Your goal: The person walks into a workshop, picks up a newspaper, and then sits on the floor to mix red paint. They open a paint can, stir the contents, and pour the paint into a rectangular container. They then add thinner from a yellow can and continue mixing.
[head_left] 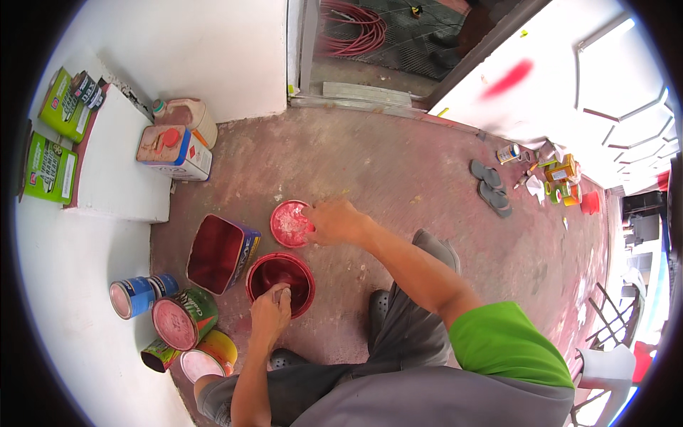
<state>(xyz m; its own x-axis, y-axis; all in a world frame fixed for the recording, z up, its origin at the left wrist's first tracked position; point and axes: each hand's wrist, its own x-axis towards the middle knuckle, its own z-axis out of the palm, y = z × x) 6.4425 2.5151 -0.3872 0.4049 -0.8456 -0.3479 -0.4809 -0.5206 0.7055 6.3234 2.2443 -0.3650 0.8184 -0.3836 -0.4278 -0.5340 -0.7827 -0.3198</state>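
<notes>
My left hand (272, 311) is closed over the near rim of a round red pot (310, 274) with dark red liquid inside. Whatever its fingers hold there is too small to make out. My right hand (338, 222) reaches across and grips the right edge of a smaller round red tub (288, 222), whose surface carries a whitish-pink crust. Left of the pot stands a rectangular tin (213, 250), open at the top, its inside coated deep red.
Paint cans, among them a green one (186, 319) and a blue one (131, 297), crowd the left wall. A rectangular container (174, 151) stands beside the white ledge. Grey slippers (491, 186) and several small cans lie farther right. Beyond a doorway is a coiled red hose (359, 32).
</notes>
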